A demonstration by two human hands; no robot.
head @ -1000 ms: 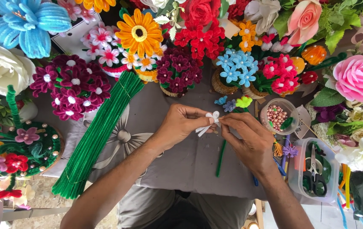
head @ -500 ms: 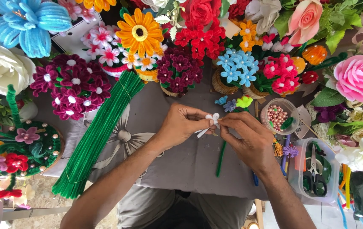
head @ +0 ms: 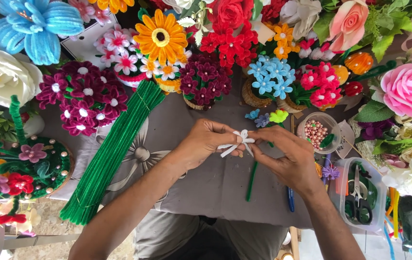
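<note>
As both hands (head: 249,149) pinch white pipe-cleaner flower (head: 237,142), cup (head: 305,123) holding seemingly pink beads (head: 315,133)

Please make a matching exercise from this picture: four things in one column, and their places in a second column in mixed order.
1. white pipe cleaner
2. green bundle
3. scissors
4. beads

a. in a clear box, far right
b. between the fingers of the left hand and right hand
c. in a round cup
d. lying aslant on the cloth, left

Pairs: 1-b, 2-d, 3-a, 4-c
</note>
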